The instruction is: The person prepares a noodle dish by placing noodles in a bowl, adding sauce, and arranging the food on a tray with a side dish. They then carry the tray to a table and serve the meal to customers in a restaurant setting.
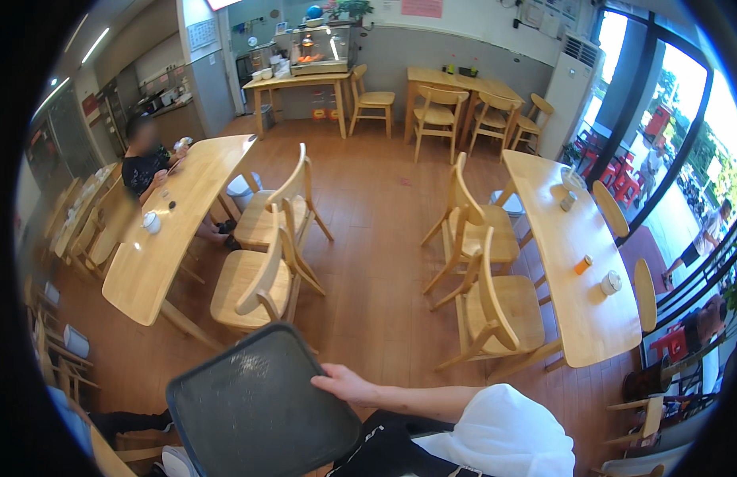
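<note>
My right hand (346,384) grips the right edge of a dark grey serving tray (261,411), thumb over the rim and fingers curled beneath. The tray hangs tilted in front of my body. A pale scuffed patch marks its upper part, and nothing lies on it. My left hand is out of view. A white sleeve (505,426) covers my upper right arm, and a black apron (386,447) shows below it. Nearest beyond the tray stands a wooden chair (258,280).
A person (144,158) sits at the left wooden table (180,229), which bears a white lidded pot (151,222). Along the right table (577,238) stand jars and more chairs (502,298). Wooden flooring (374,238) runs between them towards a counter table (297,80) with a glass display case (322,50).
</note>
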### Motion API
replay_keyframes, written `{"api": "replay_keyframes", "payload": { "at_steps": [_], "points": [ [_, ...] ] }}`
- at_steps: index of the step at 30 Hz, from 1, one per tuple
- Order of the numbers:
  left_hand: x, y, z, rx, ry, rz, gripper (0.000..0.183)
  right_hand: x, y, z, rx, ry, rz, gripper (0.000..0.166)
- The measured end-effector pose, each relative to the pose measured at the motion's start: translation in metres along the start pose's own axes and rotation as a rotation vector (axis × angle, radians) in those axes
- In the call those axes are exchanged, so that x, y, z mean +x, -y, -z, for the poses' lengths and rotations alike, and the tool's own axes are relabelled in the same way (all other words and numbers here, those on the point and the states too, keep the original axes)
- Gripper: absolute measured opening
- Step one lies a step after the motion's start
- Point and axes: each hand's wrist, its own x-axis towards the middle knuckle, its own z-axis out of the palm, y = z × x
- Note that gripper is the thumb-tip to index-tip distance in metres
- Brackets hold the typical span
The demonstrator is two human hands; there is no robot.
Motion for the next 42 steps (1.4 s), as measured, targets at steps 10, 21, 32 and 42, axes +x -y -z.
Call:
{"api": "replay_keyframes", "payload": {
  "at_steps": [10,21,32,42],
  "points": [
    [0.092,0.002,-0.056,-0.317,0.222,0.451,0.021,0.131,0.029,0.0,0.213,-0.071,-0.015,0.036],
    [0.157,-0.008,-0.141,-0.243,0.496,0.723,0.017,0.211,0.028,-0.016,0.185,-0.071,0.115,0.038],
    [0.17,-0.012,-0.269,0.242,0.734,0.93,0.044,0.147,0.051,0.105,0.331,-0.639,-0.045,0.05],
    [0.109,0.01,-0.498,0.134,1.144,1.104,0.02,0.112,0.078,0.318,0.133,-1.192,-0.044,0.023]
  ]
}}
